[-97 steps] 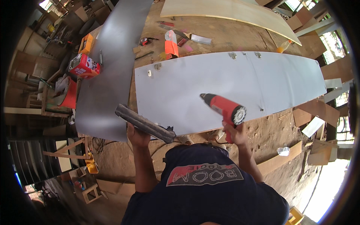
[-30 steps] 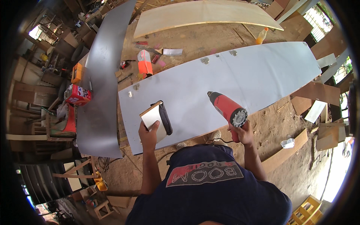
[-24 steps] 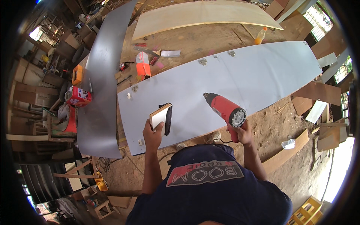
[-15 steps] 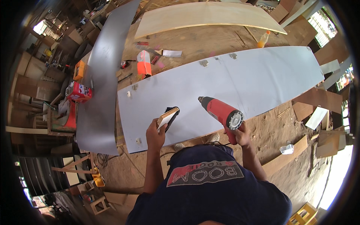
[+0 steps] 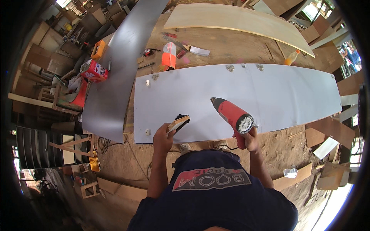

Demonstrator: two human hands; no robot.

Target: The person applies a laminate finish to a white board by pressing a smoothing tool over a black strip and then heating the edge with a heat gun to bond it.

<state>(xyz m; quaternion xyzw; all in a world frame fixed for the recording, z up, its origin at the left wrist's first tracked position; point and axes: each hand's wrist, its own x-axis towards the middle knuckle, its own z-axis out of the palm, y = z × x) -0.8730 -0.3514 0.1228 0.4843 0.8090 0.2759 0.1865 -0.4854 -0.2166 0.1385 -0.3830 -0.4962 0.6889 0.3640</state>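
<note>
My left hand [image 5: 163, 138] is closed around a small wooden block [image 5: 178, 124] with black material along its far side. It is held over the near left part of a long pale panel [image 5: 285, 96]. My right hand [image 5: 251, 140] grips the handle of a red and black heat gun [image 5: 232, 114]. The gun's nozzle points up and left, above the middle of the panel. Metal hinges [image 5: 230, 68] sit along the panel's far edge, and a small white fitting [image 5: 147, 132] is at its near left corner.
A long dark glossy sheet [image 5: 115, 77] lies at left, with a red can [image 5: 94, 71] on its edge. Beyond the panel are an orange and white carton [image 5: 169, 56], a tape measure [image 5: 148, 52], a bottle [image 5: 292, 57] and a plywood board [image 5: 231, 19]. Wood offcuts [image 5: 327, 133] lie at right.
The view has turned, so the panel and surroundings sit differently in the picture. The wooden block has tilted flatter and lower, and the heat gun points slightly more upward. Both hands keep their hold.
</note>
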